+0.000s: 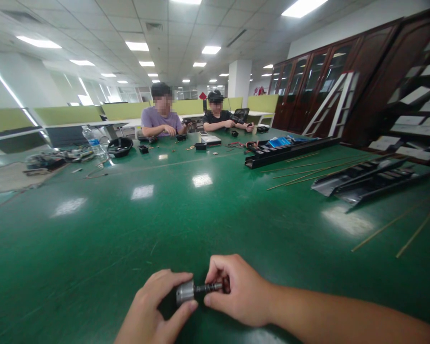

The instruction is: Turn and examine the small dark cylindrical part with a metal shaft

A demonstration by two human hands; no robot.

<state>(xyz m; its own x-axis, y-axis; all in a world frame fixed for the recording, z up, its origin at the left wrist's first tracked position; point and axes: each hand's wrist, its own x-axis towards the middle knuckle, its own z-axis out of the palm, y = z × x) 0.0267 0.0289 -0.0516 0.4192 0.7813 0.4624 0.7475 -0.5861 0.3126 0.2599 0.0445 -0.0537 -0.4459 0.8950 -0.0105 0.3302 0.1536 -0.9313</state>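
Observation:
Close in front of me, low over the green table [172,200], is a silver metal cylinder [185,292] with a dark, ridged shaft [208,288] coming out of its right end. It lies roughly level. The thumb and fingers of my left hand [161,303] pinch the cylinder from both sides. My right hand [238,289] is closed around the far end of the shaft, with the thumb below and the curled fingers above. Part of the shaft tip is hidden by those fingers.
Two people sit at the far side, handling small parts. Long black metal channels [380,179] and thin brass-coloured rods [301,177] lie at the right. A plastic bottle [96,143], a black bowl [120,147] and cluttered parts [50,160] are at the back left.

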